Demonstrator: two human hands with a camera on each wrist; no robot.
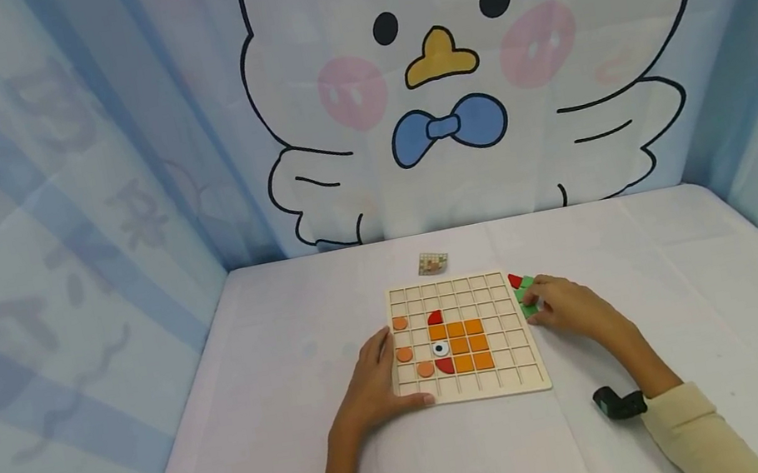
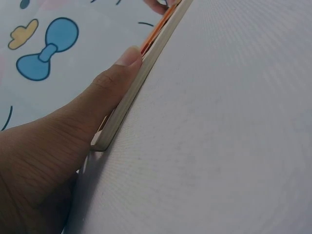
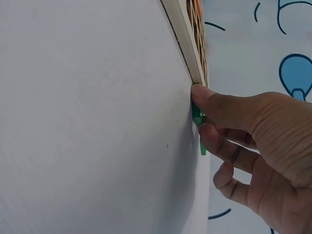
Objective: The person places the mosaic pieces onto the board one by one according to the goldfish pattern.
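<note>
A pale wooden grid board lies on the table. My left hand spans its near left corner, fingers along the left edge and a straight thumb on the front edge. Orange squares, red quarter-round pieces, orange discs and an eye disc sit in the grid. Just past the board's right edge, my right hand pinches a green piece between thumb and index finger. More green pieces and a red piece lie beside it, partly hidden by the fingers.
Behind the board lies a small patterned card or packet. A white cloth covers the table. Curtains with a cartoon figure hang at the back, and more curtain closes off the left side.
</note>
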